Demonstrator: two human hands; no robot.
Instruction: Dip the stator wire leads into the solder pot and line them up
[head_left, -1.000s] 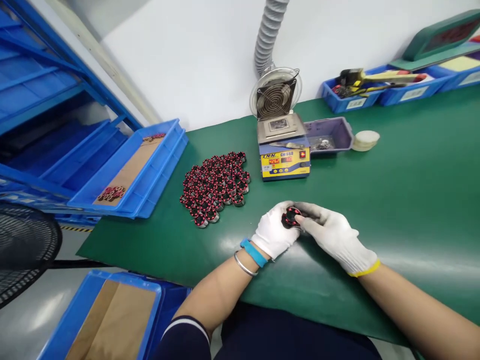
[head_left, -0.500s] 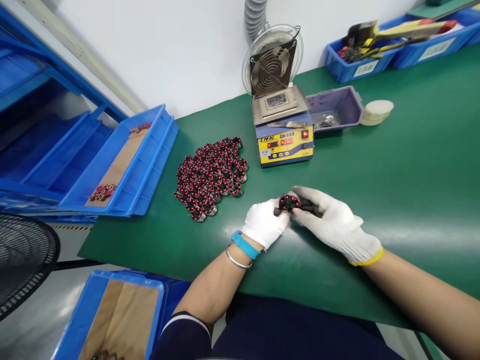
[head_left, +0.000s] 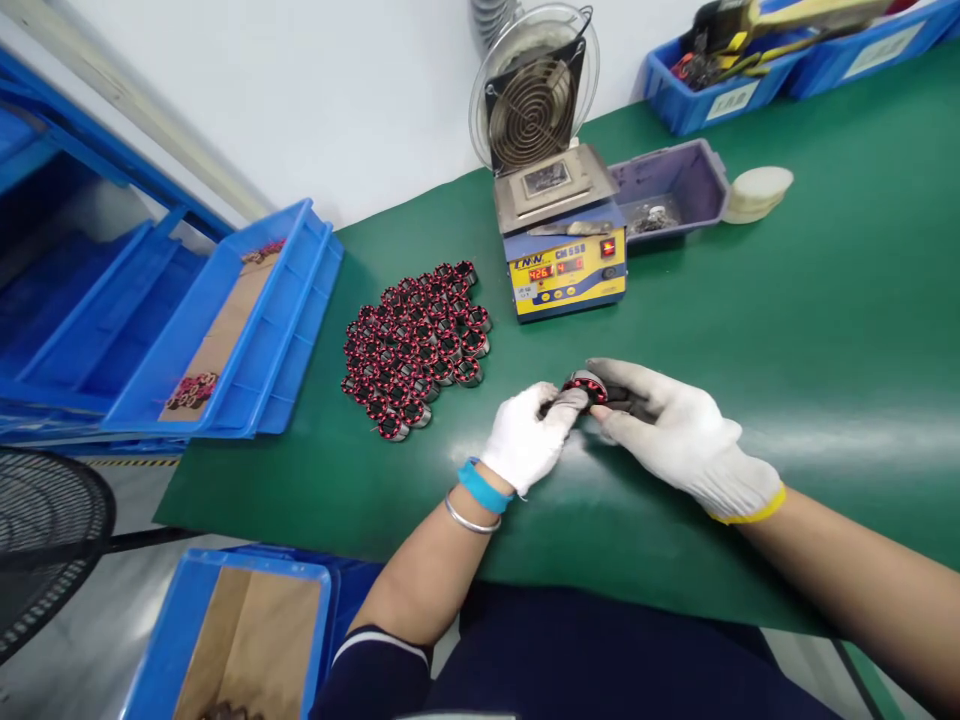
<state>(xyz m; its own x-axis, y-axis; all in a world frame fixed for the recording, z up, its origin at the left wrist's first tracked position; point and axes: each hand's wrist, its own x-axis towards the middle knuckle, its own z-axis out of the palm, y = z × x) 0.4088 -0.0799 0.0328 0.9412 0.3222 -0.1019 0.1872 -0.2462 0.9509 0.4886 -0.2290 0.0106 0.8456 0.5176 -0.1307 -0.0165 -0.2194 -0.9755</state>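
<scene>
White-gloved left hand (head_left: 525, 440) and right hand (head_left: 679, 435) met on one ring core (head_left: 591, 384), black with red marks, over the green desk (head_left: 832, 350). Both grips were clamped on it: left at its 8 o'clock side, right at its 3 o'clock side. Left wrist bore one blue band (head_left: 484, 487) and one metal bangle (head_left: 469, 520).

Positions below read from the held core. Between 9 and 10 o'clock: one cluster of similar cores (head_left: 416, 345), a few dozen, packed too tightly for exact counting; farther out, one blue tray (head_left: 270, 320) with two groups of parts (head_left: 193, 391). Between 11 and 12: one yellow-fronted unit (head_left: 566, 280), one round fan (head_left: 534, 115) behind it. At 1: one purple bin (head_left: 705, 185). Between 1 and 2: pale round pads (head_left: 759, 192), stacked; beyond, two labelled blue bins (head_left: 694, 115).
</scene>
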